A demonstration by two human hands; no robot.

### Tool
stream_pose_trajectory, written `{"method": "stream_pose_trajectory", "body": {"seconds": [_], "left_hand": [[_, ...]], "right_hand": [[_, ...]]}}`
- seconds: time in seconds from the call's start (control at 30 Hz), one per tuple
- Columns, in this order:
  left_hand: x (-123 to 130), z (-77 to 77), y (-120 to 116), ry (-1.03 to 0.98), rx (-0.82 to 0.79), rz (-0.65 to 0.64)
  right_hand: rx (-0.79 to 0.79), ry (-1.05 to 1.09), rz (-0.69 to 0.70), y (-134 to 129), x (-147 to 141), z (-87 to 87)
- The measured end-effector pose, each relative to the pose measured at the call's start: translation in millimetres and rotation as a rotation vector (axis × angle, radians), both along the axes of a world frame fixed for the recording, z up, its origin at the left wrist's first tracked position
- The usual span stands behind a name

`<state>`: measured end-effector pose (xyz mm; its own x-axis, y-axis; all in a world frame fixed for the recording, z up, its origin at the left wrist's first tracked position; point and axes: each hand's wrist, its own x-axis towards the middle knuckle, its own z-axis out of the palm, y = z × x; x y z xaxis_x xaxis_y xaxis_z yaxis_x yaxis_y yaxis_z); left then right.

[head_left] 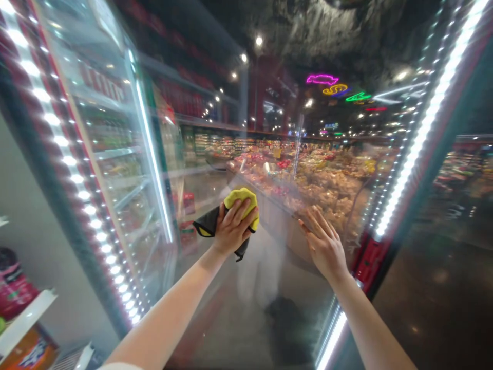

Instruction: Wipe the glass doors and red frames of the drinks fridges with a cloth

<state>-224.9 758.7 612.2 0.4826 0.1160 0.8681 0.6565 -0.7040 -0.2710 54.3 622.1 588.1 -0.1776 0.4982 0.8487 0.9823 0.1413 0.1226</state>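
Observation:
A yellow and dark grey cleaning cloth (241,198) lies bunched under my left hand (233,228), pressed to a large glass door (215,313). My fingers are spread over the cloth and hold it against the pane. To the right, my right hand (325,246) is stretched out with nothing in it. Its fingers lie flat at the glass, close to the door's right-hand edge; whether the palm touches I cannot tell. Reflections and things behind the pane overlap around both hands.
Bright LED strips run along the left (77,177) and right (418,136) sides. Shelves with drinks, including a dark red bottle (17,288), stand at lower left. Through the glass appear a long produce display (327,174) and neon signs (322,79). The edges are blurred.

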Motion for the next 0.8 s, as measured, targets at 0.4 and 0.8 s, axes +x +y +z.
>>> {"method": "stream_pose_trajectory", "body": {"seconds": [0.4, 0.8], "left_hand": [[63, 3.3, -14, 0.063, -0.206, -0.082], [110, 13.9, -21, -0.148, -0.250, -0.071]], "right_hand": [[-0.110, -0.046, 0.050, -6, 37, -6.0], [-0.315, -0.078, -0.083, -41, 82, -7.4]]}}
